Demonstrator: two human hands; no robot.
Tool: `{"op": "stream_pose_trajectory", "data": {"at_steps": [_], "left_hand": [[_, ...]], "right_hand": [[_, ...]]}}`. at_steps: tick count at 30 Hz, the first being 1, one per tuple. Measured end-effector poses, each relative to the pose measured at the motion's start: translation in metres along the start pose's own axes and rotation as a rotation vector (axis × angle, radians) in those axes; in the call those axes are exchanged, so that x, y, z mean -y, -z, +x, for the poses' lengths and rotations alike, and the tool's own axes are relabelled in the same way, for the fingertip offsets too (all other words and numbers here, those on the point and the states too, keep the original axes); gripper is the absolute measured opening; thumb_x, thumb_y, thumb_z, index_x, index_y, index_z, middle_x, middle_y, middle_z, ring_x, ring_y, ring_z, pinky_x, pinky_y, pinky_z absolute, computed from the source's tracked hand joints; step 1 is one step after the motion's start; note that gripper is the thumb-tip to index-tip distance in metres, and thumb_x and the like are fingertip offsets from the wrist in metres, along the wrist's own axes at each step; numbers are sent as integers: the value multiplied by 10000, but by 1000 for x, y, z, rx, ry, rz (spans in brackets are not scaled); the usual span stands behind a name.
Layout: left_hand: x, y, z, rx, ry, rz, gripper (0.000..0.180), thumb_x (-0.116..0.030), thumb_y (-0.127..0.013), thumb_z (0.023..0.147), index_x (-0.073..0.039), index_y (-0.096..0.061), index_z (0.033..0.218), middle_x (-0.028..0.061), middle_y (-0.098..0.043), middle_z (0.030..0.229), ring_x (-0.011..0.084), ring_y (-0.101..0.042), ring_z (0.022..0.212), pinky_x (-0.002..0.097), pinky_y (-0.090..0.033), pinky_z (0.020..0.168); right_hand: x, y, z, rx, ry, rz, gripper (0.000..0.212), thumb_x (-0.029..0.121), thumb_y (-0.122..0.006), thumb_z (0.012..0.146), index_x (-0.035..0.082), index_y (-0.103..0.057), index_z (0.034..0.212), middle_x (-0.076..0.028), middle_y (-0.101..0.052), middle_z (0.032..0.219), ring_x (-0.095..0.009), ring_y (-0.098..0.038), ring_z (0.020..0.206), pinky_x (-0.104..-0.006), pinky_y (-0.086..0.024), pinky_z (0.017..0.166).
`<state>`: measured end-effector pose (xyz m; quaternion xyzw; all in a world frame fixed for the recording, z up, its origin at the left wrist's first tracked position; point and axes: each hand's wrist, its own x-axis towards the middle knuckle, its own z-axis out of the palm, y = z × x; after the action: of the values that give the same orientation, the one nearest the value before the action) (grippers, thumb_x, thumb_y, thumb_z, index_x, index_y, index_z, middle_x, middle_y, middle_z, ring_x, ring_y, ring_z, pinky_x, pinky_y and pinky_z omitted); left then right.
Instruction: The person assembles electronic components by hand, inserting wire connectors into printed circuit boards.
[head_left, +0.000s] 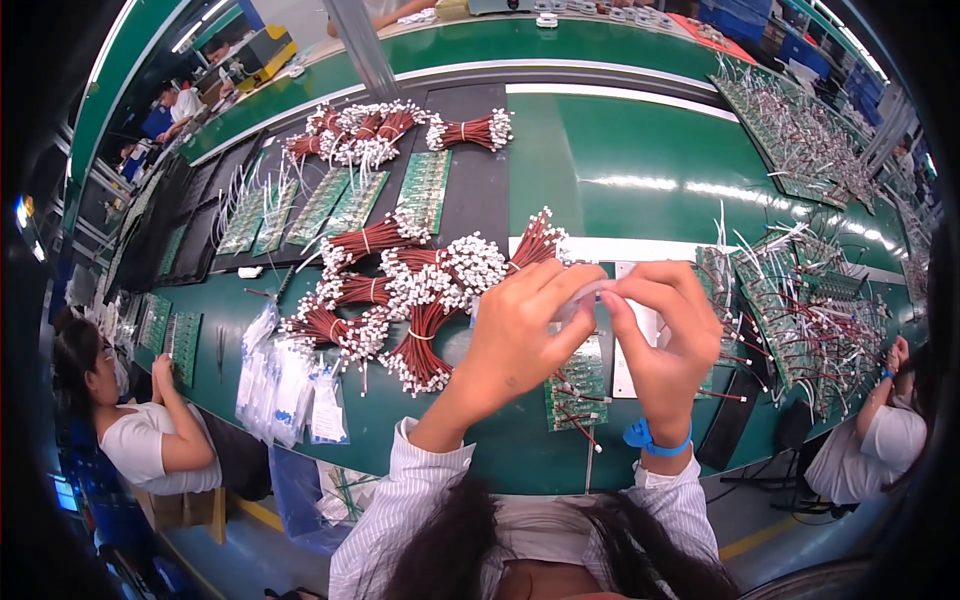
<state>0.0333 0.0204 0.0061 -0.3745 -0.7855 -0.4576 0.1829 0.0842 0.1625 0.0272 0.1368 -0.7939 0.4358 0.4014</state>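
My left hand and my right hand meet above the table, fingertips pinched together. Between them they hold a thin, translucent whitish strip, curved; its exact kind is too small to make out. Under the hands lies a green circuit board with short red-brown wires. A white plate shows behind and between my hands, partly covered. Just left of my left hand are several bundles of red-brown wires with white connectors, each tied around the middle.
Clear plastic bags lie at the table's left front. Circuit boards with white ties rest on black trays at the back left. Wired boards pile up at right. A person sits at left, another at right.
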Motion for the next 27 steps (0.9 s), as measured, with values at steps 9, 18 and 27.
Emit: {"op": "stream_pose_trajectory", "data": {"at_steps": [9,18,27], "left_hand": [[5,4,2,-111,40,10,261,-53,-648,760,-63,-654,1021,109,-616,813,267,-613,694,344,-488,611],[5,13,-4,-289,-138,151,365,-96,-693,678,-97,-632,1038,88,-564,805,268,-578,687,363,-466,568],[13,35,-1,-343,-101,60,325,-125,-688,703,-90,-636,1021,99,-584,802,292,-590,733,388,-487,608]], "right_hand": [[3,-3,-9,103,-305,735,91,-74,-604,840,-99,-633,922,-178,-678,811,-245,-687,813,-342,-585,708],[3,2,-25,198,-462,890,237,90,-697,825,-73,-580,951,-176,-676,774,-250,-685,704,-371,-587,662],[-6,60,-60,59,-634,959,422,226,-774,776,-12,-464,937,-99,-610,675,-177,-616,489,-272,-524,450]]}}
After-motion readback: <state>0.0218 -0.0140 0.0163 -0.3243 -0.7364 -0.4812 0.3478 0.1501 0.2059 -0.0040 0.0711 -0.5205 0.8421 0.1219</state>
